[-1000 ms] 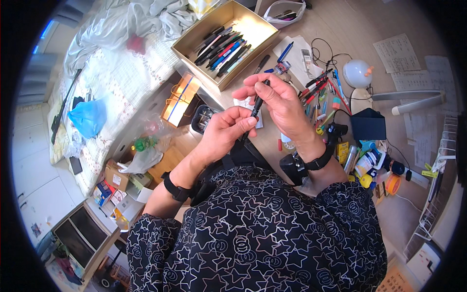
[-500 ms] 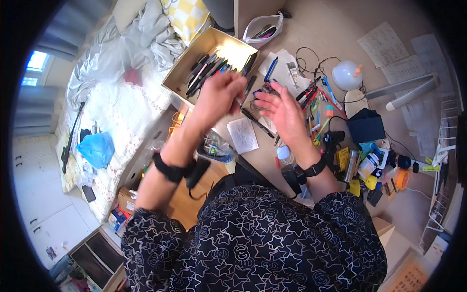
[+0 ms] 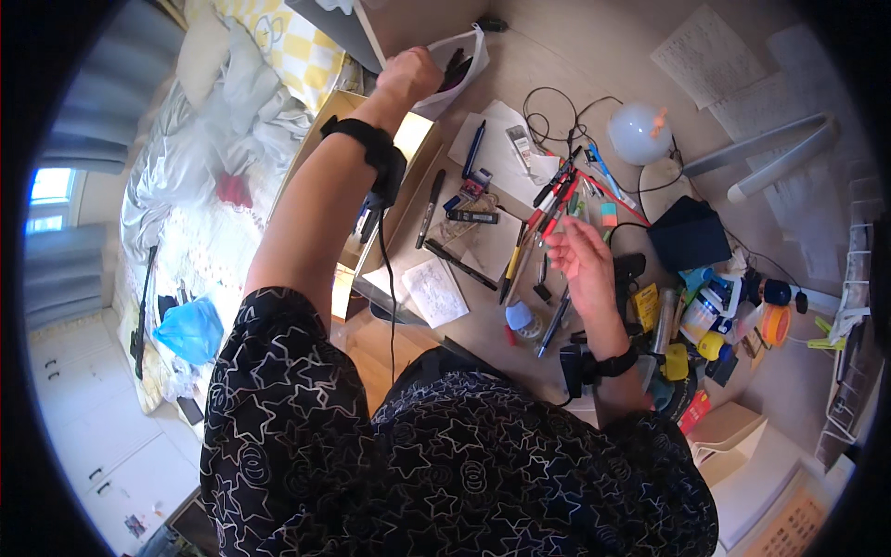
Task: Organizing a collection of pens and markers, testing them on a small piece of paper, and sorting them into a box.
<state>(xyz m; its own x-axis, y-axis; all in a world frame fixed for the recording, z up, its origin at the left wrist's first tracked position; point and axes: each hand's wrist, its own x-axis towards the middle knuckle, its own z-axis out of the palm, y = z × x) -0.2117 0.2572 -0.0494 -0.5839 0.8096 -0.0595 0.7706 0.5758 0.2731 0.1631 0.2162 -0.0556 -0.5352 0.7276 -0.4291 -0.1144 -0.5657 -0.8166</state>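
My left hand (image 3: 409,76) is stretched far forward over the box, its fingers curled against the near-left side of a white pouch (image 3: 471,65). Dark and pink pens show inside the pouch; what the fingers hold, if anything, is hidden. Below my left arm lies the cardboard box (image 3: 417,137), mostly covered by the arm. My right hand (image 3: 585,267) hovers over the desk with fingers apart and loosely bent, holding nothing I can see. Just beyond its fingertips is a heap of red and black pens (image 3: 555,197). A blue-capped roundish item (image 3: 522,317) stands to its left.
Loose black markers (image 3: 461,264), a drawn-on note (image 3: 434,291) and a white sheet (image 3: 501,130) lie mid-desk. Further right are a white balloon-like lamp (image 3: 639,133), a dark blue box (image 3: 689,234) and crowded bottles (image 3: 703,316). A cable (image 3: 388,306) hangs from my left wristband.
My left hand has gone from above the pens in the box, forward to the pouch. My right hand has moved back and right, toward the pen heap. The whole view has shifted.
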